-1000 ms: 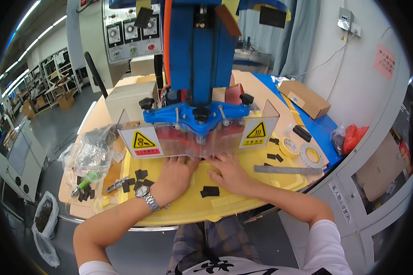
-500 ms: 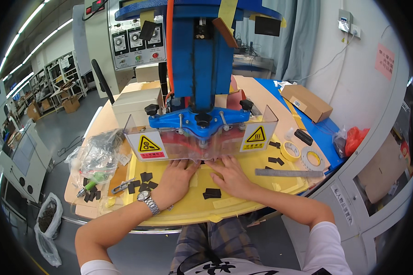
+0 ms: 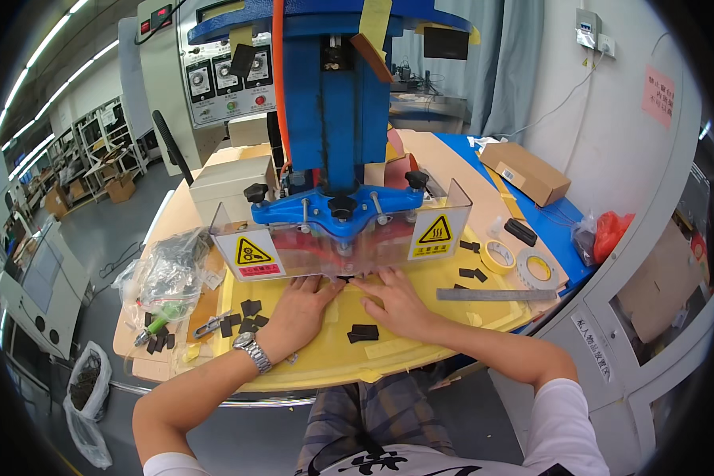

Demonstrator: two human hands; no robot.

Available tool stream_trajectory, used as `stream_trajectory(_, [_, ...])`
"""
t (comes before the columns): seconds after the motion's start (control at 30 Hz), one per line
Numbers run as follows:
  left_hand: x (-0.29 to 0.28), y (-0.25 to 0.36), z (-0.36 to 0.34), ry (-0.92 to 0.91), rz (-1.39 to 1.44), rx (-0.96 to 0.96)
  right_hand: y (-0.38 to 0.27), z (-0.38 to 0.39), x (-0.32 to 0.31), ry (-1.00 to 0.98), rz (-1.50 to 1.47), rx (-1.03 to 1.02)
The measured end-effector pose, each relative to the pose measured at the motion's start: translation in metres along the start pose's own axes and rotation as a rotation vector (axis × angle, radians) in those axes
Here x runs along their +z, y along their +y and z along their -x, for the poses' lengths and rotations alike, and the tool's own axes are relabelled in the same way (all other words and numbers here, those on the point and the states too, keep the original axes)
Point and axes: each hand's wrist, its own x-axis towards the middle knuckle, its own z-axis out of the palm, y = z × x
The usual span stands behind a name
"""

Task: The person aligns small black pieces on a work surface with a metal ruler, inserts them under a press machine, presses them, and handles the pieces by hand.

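Observation:
My left hand (image 3: 300, 308) and my right hand (image 3: 398, 305) lie palm down on the yellow work surface, fingers stretched forward to the lower edge of a clear guard (image 3: 317, 252). That guard partly covers the fingertips. Between my left thumb and right index finger lies a small black piece (image 3: 345, 278), mostly hidden; whether both fingers touch it I cannot tell. Above stands a blue press (image 3: 343, 208) with black knobs. Loose black pieces (image 3: 251, 308) lie by my left wrist, and a small stack of black pieces (image 3: 363, 332) is close to my right hand.
A steel ruler (image 3: 496, 294) lies right of my right hand, with tape rolls (image 3: 498, 257) beyond it. Tweezers (image 3: 211, 325), a green-handled tool (image 3: 155, 327) and a clear plastic bag (image 3: 170, 274) are on the left. A cardboard box (image 3: 525, 171) sits at the back right.
The whole view has shifted slightly. Both hands remain at the guard's lower edge, and the black piece between them shows a little more. The loose pieces stay where they were.

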Motion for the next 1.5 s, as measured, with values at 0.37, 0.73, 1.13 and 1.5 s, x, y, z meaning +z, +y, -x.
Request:
stream_trajectory(0.37, [-0.002,0.006,-0.004,-0.032,-0.08,-0.033,0.005,0.0,0.005,0.055,0.07,-0.041])
stream_trajectory(0.73, [0.003,0.015,-0.013,-0.097,-0.175,-0.077,0.005,-0.001,0.005,0.057,0.098,-0.051])
stream_trajectory(1.13, [-0.003,0.007,-0.007,-0.064,-0.003,-0.113,0.003,-0.004,-0.001,0.043,0.089,-0.063])
stream_trajectory(1.5, [-0.007,-0.001,0.003,-0.047,0.06,-0.115,0.008,-0.001,0.003,-0.003,0.048,-0.011])
